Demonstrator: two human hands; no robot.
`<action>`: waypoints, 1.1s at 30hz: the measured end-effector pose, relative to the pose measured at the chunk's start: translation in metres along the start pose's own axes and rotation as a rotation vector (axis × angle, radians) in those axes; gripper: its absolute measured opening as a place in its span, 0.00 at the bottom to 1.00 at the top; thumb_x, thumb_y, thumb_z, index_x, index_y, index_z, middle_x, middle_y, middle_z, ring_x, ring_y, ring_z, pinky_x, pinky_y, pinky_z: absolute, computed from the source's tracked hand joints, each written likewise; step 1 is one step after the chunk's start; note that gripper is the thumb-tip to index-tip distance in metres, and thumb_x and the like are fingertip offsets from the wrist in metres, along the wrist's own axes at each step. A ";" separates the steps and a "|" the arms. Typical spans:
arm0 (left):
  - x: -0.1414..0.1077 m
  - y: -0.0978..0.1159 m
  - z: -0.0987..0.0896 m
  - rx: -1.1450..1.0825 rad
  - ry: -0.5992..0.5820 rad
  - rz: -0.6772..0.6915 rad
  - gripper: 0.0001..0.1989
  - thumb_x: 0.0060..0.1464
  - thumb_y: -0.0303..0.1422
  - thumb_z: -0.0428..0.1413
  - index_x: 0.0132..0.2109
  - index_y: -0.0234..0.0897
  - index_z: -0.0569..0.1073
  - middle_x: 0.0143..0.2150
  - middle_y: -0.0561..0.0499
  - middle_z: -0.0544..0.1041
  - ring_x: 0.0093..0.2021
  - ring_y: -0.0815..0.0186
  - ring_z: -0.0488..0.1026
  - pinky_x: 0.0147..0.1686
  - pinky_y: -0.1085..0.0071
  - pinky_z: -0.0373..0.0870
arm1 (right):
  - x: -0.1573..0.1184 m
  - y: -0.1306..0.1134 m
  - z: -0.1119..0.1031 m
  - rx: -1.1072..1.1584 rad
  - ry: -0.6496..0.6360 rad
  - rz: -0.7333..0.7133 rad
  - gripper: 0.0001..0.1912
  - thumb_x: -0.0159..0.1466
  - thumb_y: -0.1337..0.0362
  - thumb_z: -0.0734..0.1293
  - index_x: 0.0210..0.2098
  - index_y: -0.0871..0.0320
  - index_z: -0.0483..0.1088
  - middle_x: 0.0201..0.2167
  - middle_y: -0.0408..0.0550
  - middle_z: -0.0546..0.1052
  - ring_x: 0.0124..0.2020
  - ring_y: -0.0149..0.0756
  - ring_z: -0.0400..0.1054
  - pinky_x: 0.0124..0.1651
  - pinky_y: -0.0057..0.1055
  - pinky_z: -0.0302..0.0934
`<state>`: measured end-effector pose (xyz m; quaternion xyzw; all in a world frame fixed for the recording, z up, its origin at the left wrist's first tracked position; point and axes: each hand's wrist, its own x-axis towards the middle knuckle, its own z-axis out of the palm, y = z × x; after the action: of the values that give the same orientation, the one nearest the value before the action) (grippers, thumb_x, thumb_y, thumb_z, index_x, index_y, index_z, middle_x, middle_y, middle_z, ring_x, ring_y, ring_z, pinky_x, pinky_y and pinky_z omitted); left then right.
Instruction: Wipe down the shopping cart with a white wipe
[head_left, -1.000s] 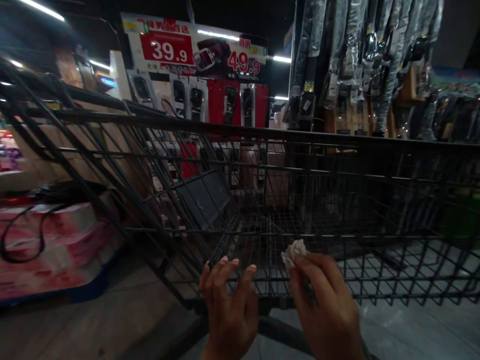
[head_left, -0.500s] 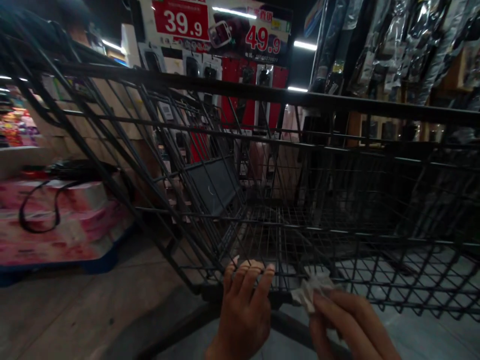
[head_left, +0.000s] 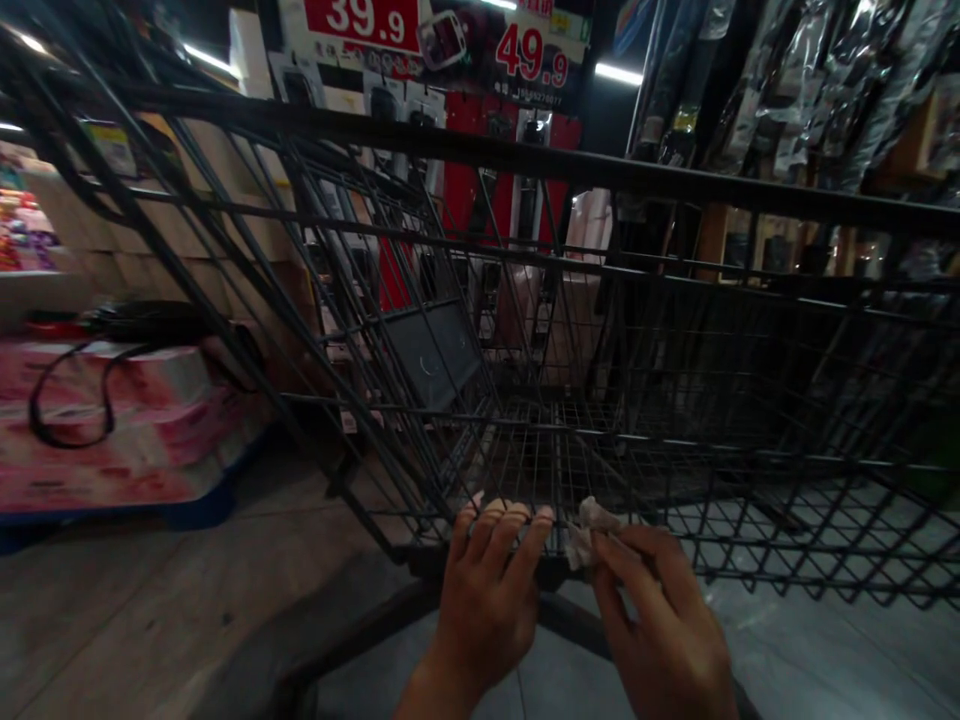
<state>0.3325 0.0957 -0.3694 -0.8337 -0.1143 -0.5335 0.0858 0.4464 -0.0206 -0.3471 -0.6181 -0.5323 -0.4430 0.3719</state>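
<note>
A dark metal shopping cart (head_left: pixel 525 150) fills most of the view, seen from its side. My left hand (head_left: pixel 491 590) has its fingers hooked over the lower side wires of the basket, with the thumb mostly hidden. Just to its right, my right hand (head_left: pixel 660 610) pinches a crumpled whitish tissue (head_left: pixel 592 530) between thumb and fingers. The tissue is against or very near the cart's bottom rail; contact is hard to make out. A grey plastic flap (head_left: pixel 433 352) hangs inside the cart behind the wires.
At left, pink-wrapped packs (head_left: pixel 97 425) sit on a blue pallet (head_left: pixel 199 505), with a black strapped bag (head_left: pixel 150 322) on top. Behind the cart hang packaged goods (head_left: pixel 382 105) under price signs (head_left: pixel 364 25). Plastic-wrapped items (head_left: pixel 795 90) hang at right. The cart's dark legs (head_left: pixel 360 640) slant across the tiled floor.
My right hand with the tissue has moved left and slightly up, closer to my left hand. The left hand keeps its place on the cart. The view has tilted slightly down.
</note>
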 end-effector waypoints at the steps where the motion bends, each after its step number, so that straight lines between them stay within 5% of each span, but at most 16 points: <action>1: 0.000 0.000 -0.001 -0.001 -0.007 -0.002 0.20 0.54 0.22 0.46 0.53 0.35 0.70 0.43 0.48 0.76 0.48 0.61 0.69 0.58 0.60 0.54 | -0.001 0.004 -0.002 -0.018 0.011 -0.003 0.09 0.68 0.68 0.59 0.37 0.62 0.70 0.35 0.49 0.71 0.33 0.28 0.71 0.32 0.22 0.69; 11: 0.001 0.004 0.001 0.002 -0.010 -0.061 0.21 0.53 0.22 0.46 0.53 0.38 0.70 0.41 0.48 0.76 0.48 0.62 0.69 0.57 0.59 0.57 | -0.003 0.030 -0.041 -0.178 0.058 0.088 0.02 0.61 0.69 0.67 0.35 0.59 0.71 0.33 0.48 0.73 0.32 0.31 0.70 0.32 0.28 0.66; 20: 0.001 0.004 0.002 -0.015 -0.001 -0.060 0.20 0.53 0.21 0.47 0.52 0.37 0.71 0.41 0.48 0.76 0.48 0.62 0.69 0.57 0.59 0.57 | -0.020 0.010 0.007 -0.009 -0.023 0.031 0.07 0.66 0.69 0.60 0.37 0.60 0.70 0.33 0.50 0.74 0.33 0.32 0.73 0.32 0.27 0.70; 33: 0.002 0.008 0.002 -0.037 -0.006 -0.115 0.18 0.54 0.23 0.48 0.50 0.38 0.71 0.41 0.49 0.76 0.48 0.63 0.69 0.60 0.60 0.53 | -0.030 -0.006 0.014 0.118 -0.131 0.048 0.12 0.67 0.69 0.57 0.42 0.59 0.72 0.36 0.51 0.77 0.34 0.32 0.76 0.33 0.24 0.73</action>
<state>0.3375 0.0888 -0.3689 -0.8287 -0.1524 -0.5371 0.0391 0.4411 -0.0165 -0.3803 -0.6353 -0.5658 -0.3607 0.3824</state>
